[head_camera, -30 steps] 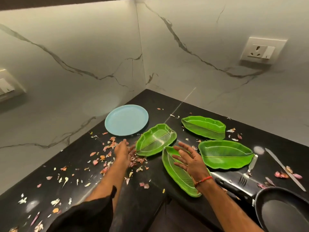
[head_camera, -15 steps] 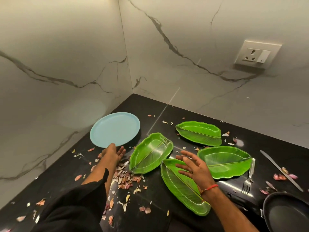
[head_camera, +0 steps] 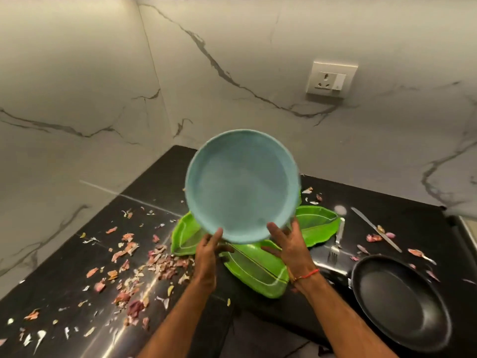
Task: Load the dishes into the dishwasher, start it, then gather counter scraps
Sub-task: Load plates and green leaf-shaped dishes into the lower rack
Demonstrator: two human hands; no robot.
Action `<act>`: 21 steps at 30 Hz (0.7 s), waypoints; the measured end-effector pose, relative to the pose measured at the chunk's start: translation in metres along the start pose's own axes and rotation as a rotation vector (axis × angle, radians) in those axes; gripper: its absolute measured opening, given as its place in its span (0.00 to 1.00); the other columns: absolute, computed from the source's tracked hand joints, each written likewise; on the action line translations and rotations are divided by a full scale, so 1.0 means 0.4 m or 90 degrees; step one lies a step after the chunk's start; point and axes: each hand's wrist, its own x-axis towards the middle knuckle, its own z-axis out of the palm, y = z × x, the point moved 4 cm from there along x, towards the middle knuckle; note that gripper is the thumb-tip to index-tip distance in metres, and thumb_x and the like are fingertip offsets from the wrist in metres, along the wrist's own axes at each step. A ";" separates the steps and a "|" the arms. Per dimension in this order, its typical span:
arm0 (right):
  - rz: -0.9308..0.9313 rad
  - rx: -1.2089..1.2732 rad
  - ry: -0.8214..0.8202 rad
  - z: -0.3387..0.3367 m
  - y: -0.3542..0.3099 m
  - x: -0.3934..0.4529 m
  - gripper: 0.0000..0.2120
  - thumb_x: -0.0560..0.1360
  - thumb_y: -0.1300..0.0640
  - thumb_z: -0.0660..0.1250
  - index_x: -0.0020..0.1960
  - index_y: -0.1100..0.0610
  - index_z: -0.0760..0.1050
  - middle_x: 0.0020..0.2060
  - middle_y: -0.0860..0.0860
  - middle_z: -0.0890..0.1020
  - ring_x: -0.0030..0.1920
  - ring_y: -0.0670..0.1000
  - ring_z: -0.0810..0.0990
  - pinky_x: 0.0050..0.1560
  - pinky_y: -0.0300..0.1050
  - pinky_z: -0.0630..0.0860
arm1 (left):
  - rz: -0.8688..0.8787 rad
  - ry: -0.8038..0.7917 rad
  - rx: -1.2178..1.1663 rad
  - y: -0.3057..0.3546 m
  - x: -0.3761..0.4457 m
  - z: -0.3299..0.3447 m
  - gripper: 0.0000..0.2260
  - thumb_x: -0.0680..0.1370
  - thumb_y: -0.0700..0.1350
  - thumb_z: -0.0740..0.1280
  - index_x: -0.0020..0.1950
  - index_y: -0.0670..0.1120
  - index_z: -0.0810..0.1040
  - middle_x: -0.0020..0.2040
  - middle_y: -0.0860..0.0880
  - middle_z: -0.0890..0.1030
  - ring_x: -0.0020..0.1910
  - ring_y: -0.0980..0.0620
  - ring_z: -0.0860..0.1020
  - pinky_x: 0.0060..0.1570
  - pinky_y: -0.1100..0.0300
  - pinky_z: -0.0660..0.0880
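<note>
A round light-blue plate (head_camera: 242,184) is lifted off the black counter (head_camera: 64,267) and tilted toward me, above the green dishes. My left hand (head_camera: 207,251) grips its lower left rim with the thumb on the face. My right hand (head_camera: 289,241) holds its lower right rim, fingers behind it. Three green leaf-shaped plates show beneath: one at the left (head_camera: 184,236), one near me (head_camera: 260,272), one at the right (head_camera: 320,226). Onion and garlic peel scraps (head_camera: 144,264) litter the counter on the left.
A black frying pan (head_camera: 400,303) sits at the right front with its handle pointing left. A fork (head_camera: 338,239) and a knife (head_camera: 374,228) lie behind it among more peels. Marble walls close the corner; a socket (head_camera: 331,78) is on the right wall.
My left hand took the blue plate from the back-left counter and raised it to the centre. My right hand left the green plate and joined on the blue plate's rim.
</note>
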 end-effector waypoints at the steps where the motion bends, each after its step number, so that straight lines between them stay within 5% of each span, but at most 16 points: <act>1: -0.012 0.046 0.071 -0.033 -0.008 -0.020 0.27 0.67 0.50 0.78 0.62 0.52 0.72 0.56 0.53 0.83 0.55 0.55 0.83 0.44 0.56 0.83 | -0.001 -0.037 0.039 -0.023 -0.033 0.019 0.11 0.80 0.55 0.66 0.52 0.48 0.79 0.41 0.49 0.82 0.31 0.51 0.79 0.28 0.61 0.70; 3: -0.042 0.089 0.222 -0.112 -0.015 -0.062 0.13 0.69 0.59 0.75 0.52 0.55 0.78 0.54 0.60 0.84 0.54 0.63 0.82 0.46 0.60 0.81 | -0.025 -0.064 0.080 -0.063 -0.077 0.031 0.25 0.76 0.68 0.61 0.58 0.50 0.80 0.44 0.49 0.82 0.31 0.50 0.79 0.27 0.62 0.68; 6: -0.088 0.127 0.287 -0.249 -0.022 -0.171 0.08 0.70 0.59 0.73 0.49 0.53 0.82 0.51 0.58 0.85 0.53 0.64 0.83 0.50 0.67 0.79 | -0.035 -0.069 0.129 -0.106 -0.161 0.057 0.34 0.72 0.75 0.57 0.60 0.51 0.80 0.47 0.48 0.82 0.31 0.51 0.78 0.26 0.62 0.67; 11: -0.100 0.182 0.327 -0.472 -0.018 -0.410 0.08 0.77 0.62 0.67 0.54 0.53 0.79 0.47 0.53 0.86 0.47 0.57 0.85 0.37 0.53 0.82 | -0.018 -0.138 0.208 -0.194 -0.344 0.168 0.27 0.80 0.67 0.53 0.58 0.50 0.83 0.48 0.49 0.84 0.36 0.51 0.79 0.35 0.58 0.69; 16: -0.135 0.169 0.402 -0.721 0.012 -0.674 0.08 0.76 0.65 0.68 0.53 0.55 0.80 0.47 0.52 0.86 0.50 0.58 0.84 0.49 0.59 0.81 | -0.012 -0.151 0.266 -0.369 -0.585 0.278 0.17 0.84 0.55 0.59 0.54 0.46 0.82 0.50 0.45 0.84 0.36 0.49 0.79 0.32 0.60 0.72; 19: -0.158 0.169 0.463 -0.858 0.031 -0.840 0.10 0.75 0.68 0.67 0.52 0.56 0.80 0.45 0.50 0.86 0.49 0.56 0.83 0.50 0.52 0.81 | -0.018 -0.198 0.324 -0.475 -0.753 0.332 0.16 0.83 0.55 0.63 0.47 0.44 0.82 0.45 0.39 0.84 0.36 0.47 0.78 0.30 0.60 0.73; 21: -0.166 0.189 0.511 -0.932 0.048 -0.949 0.12 0.75 0.70 0.66 0.53 0.56 0.79 0.44 0.48 0.86 0.46 0.51 0.84 0.47 0.46 0.81 | -0.031 -0.232 0.365 -0.527 -0.858 0.367 0.16 0.82 0.55 0.63 0.46 0.43 0.81 0.42 0.46 0.84 0.35 0.50 0.79 0.29 0.62 0.73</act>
